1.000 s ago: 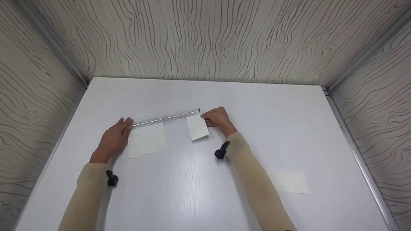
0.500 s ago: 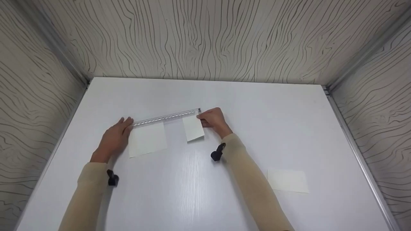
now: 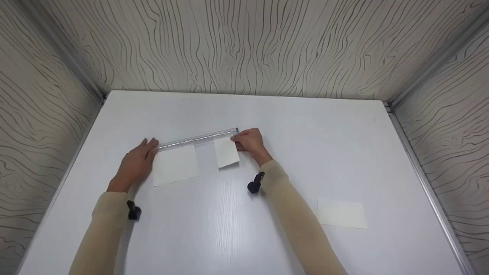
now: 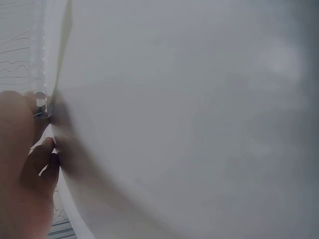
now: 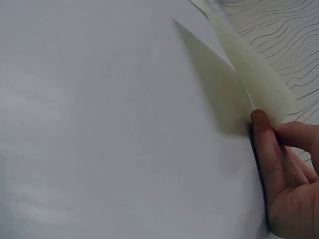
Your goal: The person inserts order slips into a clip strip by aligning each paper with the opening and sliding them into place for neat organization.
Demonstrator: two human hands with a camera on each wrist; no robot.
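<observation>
My left hand [image 3: 135, 164] rests on the left end of a clear ruler [image 3: 196, 138], which lies slightly slanted on the white table. In the left wrist view its fingertips touch the table beside the ruler's end. Just below the ruler lies a flat cream sheet of paper [image 3: 175, 166], its left edge against the hand. Between thumb and fingers, my right hand [image 3: 250, 142] pinches a smaller cream piece of paper [image 3: 226, 153] near the ruler's right end. That piece [image 5: 249, 69] lifts off the table in the right wrist view and casts a shadow.
Another cream sheet of paper [image 3: 342, 214] lies flat at the right, beside the right forearm. Wood-patterned panels [image 3: 229, 46] enclose the table [image 3: 229, 229] at the back and both sides. Black wrist cameras [image 3: 254, 185] hang beside both sleeves.
My right hand has moved a little to the left with the small paper, bringing it closer to the larger sheet. The left hand and ruler have stayed in place.
</observation>
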